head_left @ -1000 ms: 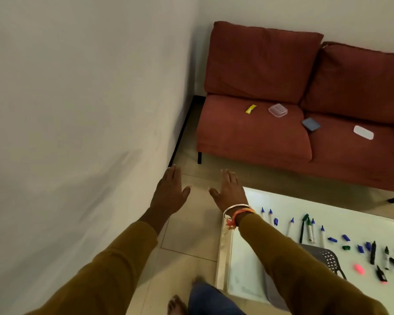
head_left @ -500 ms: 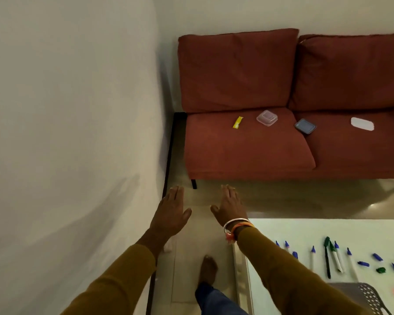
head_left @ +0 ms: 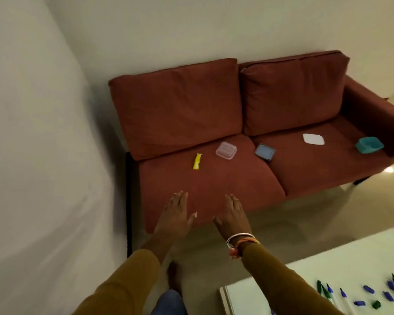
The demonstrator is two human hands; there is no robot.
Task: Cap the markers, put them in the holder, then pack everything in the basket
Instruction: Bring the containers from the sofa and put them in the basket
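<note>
Against the corner of two pale, smooth walls stands a two-seat sofa (head_left: 214,183) in rust-red woven cloth, with two plump back cushions and two flat seat cushions.

Five small things lie well apart along the seats:
- a narrow yellow wrapper (head_left: 197,161)
- a clear, rounded-square plastic box (head_left: 226,150)
- a grey-blue box (head_left: 264,152) of like shape, on the seam between the seats
- a flat white lid (head_left: 313,139)
- a teal tub (head_left: 369,144), tilted, beside the right armrest

The left hand (head_left: 175,214) and the right hand (head_left: 233,217) reach forward side by side, palms down. They show in front of the left seat cushion's front edge, and whether they touch it cannot be told. The fingers (head_left: 180,200) of both hands are straight and slightly spread, holding nothing. Mustard sleeves (head_left: 127,283) cover both arms, and thin bangles with an orange thread (head_left: 239,238) ring the right wrist. A bare foot (head_left: 173,278) rests on the glossy beige floor tiles (head_left: 305,214).

A white, smooth-topped bench (head_left: 328,258) occupies the lower right corner, partly crossed by the right forearm. On it lie the markers (head_left: 323,290), slim, uncapped and roughly parallel. Small loose caps (head_left: 369,289), blue and one green, are scattered just beside them. All lie well apart from both hands.
</note>
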